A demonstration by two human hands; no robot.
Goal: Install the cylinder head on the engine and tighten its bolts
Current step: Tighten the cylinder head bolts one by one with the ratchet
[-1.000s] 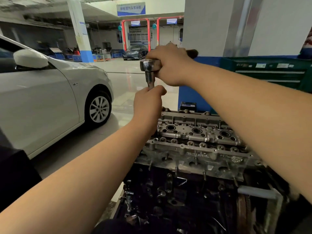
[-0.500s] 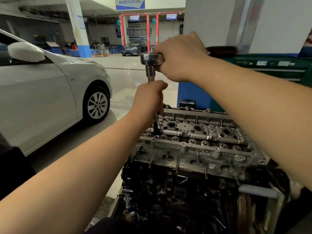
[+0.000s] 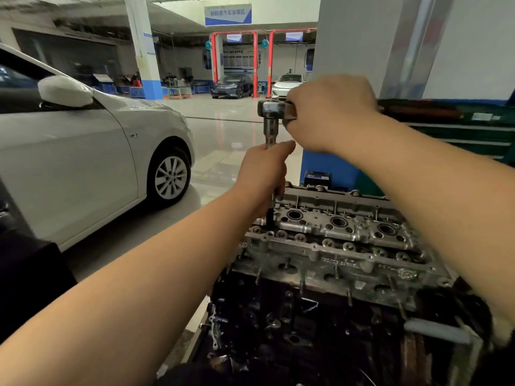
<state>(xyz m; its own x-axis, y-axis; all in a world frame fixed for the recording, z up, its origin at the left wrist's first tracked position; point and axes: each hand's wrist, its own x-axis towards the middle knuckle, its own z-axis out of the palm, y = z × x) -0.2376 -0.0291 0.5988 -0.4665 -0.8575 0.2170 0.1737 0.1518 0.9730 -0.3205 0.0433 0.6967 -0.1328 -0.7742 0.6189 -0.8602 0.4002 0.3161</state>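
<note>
A grey aluminium cylinder head (image 3: 334, 246) sits on top of the dark engine block (image 3: 306, 324). A chrome ratchet wrench (image 3: 274, 110) stands above the head's near-left corner, with a long extension bar (image 3: 271, 135) running straight down into the head. My right hand (image 3: 331, 112) grips the ratchet's handle just behind its head. My left hand (image 3: 264, 174) wraps round the extension bar lower down. The bar's tip and the bolt under it are hidden.
A white car (image 3: 83, 151) is parked close on the left. A green tool cabinet (image 3: 459, 129) stands behind my right arm against a grey pillar (image 3: 348, 45). Two more cars (image 3: 231, 86) and red lift posts (image 3: 255, 62) are far back across the shiny floor.
My right hand has swung the ratchet handle round to the right, away from the far side. My left hand has kept its hold on the extension bar.
</note>
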